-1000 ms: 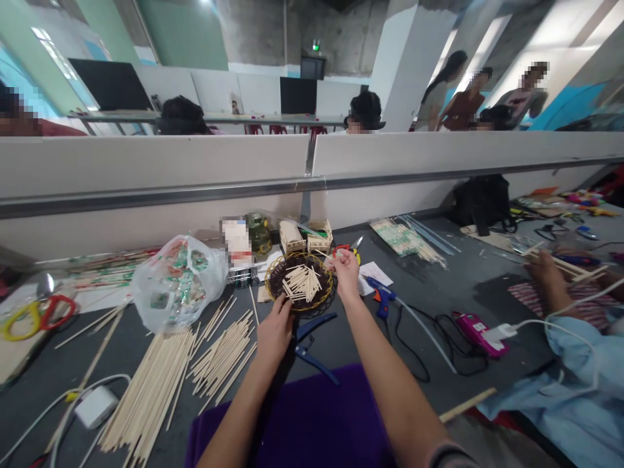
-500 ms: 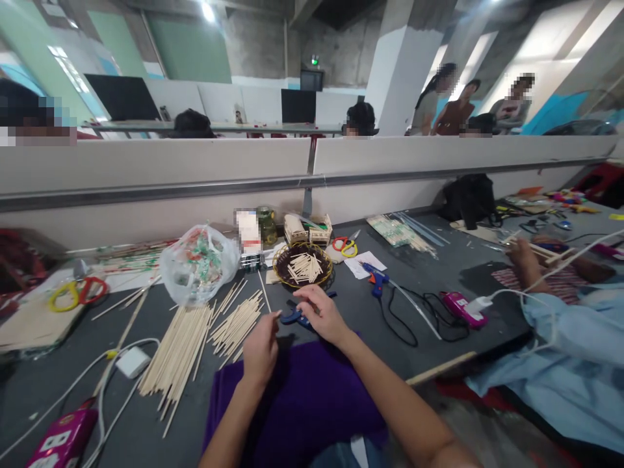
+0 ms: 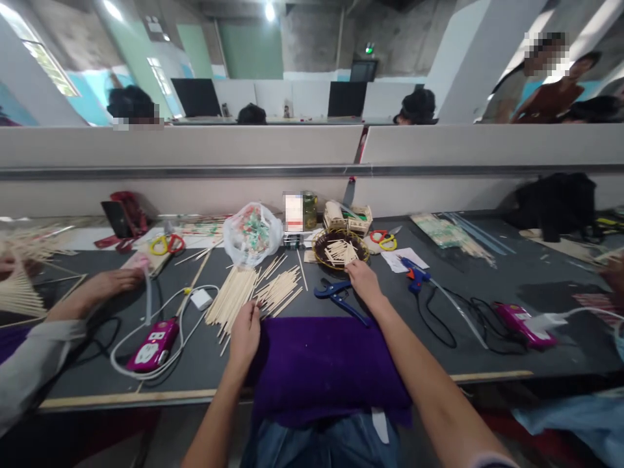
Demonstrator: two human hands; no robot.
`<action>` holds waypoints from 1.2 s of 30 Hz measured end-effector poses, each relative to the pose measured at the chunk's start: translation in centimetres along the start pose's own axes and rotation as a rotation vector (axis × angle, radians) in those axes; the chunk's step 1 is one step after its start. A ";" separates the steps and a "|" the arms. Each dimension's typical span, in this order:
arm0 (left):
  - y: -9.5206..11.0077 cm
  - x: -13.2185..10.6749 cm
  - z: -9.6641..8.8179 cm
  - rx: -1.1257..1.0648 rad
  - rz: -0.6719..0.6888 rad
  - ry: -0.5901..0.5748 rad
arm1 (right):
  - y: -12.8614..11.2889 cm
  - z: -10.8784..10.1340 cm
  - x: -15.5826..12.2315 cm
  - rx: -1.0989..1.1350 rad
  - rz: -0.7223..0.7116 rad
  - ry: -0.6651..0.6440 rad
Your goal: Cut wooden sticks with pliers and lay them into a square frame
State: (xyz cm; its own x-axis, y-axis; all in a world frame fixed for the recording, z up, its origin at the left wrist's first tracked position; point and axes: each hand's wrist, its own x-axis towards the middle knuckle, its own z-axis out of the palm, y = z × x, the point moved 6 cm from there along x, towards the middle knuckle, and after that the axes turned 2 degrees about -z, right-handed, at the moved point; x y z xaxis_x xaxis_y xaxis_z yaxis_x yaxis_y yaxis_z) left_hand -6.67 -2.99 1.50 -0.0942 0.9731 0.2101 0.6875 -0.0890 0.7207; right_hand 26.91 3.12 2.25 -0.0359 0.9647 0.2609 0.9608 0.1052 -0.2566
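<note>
Ur L hand is half curled by the stick pile, just below ctr; R hand is loosely bunched at the basket, right of ctr. Can't tell if either's gripping anything tbh.

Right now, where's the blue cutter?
In the head view, the blue cutter lies just right of centre, on the near side of the basket, at the purple cloth's far edge, beside the right hand.

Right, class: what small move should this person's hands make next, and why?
Probably the left hand should pinch a stick from the nearest pile: its fingertips are at that pile's edge, while the right hand is at the near side of the basket, which holds short pieces.
</note>
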 end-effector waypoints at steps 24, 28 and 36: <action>3.4 5.7 7.9 0.717 0.432 -0.242 | -4.1 1.9 -3.8 -0.146 -0.125 -0.206; 3.9 6.1 8.3 0.776 0.345 -0.374 | -5.1 1.0 -2.8 -0.124 -0.132 -0.156; 4.7 8.5 8.6 0.788 0.219 -0.566 | -11.4 2.2 -1.0 0.083 -0.325 -0.301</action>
State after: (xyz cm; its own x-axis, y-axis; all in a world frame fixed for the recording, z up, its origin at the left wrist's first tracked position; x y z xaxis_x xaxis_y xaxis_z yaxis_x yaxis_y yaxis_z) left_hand 1.98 6.70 1.03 0.3080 0.9284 -0.2079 0.9501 -0.3117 0.0158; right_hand 15.39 1.46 2.87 -0.4221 0.9045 0.0615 0.8615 0.4213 -0.2834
